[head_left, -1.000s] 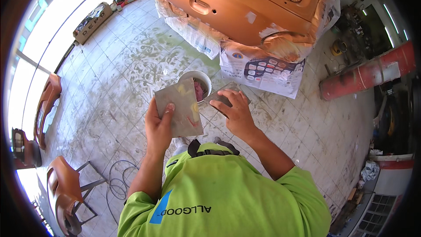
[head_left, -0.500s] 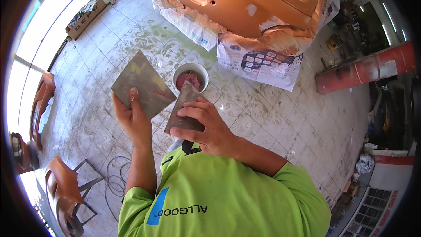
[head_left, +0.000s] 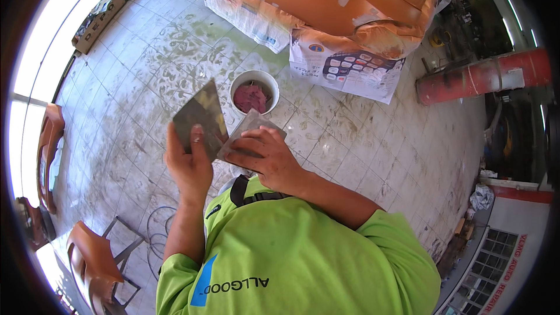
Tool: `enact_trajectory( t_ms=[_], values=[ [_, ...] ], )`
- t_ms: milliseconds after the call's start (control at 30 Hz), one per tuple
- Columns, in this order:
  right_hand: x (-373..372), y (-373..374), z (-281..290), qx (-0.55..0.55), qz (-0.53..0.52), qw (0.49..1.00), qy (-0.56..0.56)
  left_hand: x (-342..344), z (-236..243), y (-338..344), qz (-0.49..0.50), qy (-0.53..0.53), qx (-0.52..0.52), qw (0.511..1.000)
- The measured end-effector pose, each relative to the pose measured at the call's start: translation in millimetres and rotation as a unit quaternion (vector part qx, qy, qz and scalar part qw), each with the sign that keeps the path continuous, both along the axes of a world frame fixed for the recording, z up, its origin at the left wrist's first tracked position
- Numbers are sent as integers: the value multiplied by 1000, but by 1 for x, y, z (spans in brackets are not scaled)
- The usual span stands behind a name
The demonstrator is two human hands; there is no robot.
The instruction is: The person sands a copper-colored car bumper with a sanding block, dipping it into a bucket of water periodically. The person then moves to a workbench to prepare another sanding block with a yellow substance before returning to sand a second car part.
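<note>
The right grip hides part of its grey plate.

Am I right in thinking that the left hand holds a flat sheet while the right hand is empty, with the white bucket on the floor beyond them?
Not quite: in the head view, the right hand is not empty but grips another flat piece. The left hand, flat sheet and white bucket are as you said.

Pale tiled floor (green-smudged), bright daylight at left
</note>
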State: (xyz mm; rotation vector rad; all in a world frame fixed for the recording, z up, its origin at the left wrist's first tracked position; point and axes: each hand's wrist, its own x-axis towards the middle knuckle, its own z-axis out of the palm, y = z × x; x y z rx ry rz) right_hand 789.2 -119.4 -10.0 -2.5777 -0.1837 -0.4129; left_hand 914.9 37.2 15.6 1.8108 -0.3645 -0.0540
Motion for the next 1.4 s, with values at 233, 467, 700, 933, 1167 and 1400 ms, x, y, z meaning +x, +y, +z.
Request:
enact_trajectory(
  t_ms=[233, 467, 700, 933, 1167, 1400],
  values=[
    [46, -7, 21, 71, -87, 993, -32, 51, 0, -2, -66, -34, 96, 993],
    [91, -40, -25, 44, -39, 998, 34, 127, -4, -40, -21, 33, -121, 992],
    [224, -52, -30, 130, -3, 991, -39, 215, -4, -36, -3, -16, 18, 1000],
    [308, -61, -4, 217, 127, 955, -156, 326, -2, -28, 137, -52, -94, 985],
    [395, -110, -71, 87, -82, 990, -70, 377, -19, -66, 64, 247, -158, 954],
    [449, -99, -62, 123, -150, 981, -9, 460, -74, -91, -139, -50, 93, 985]
  ],
)
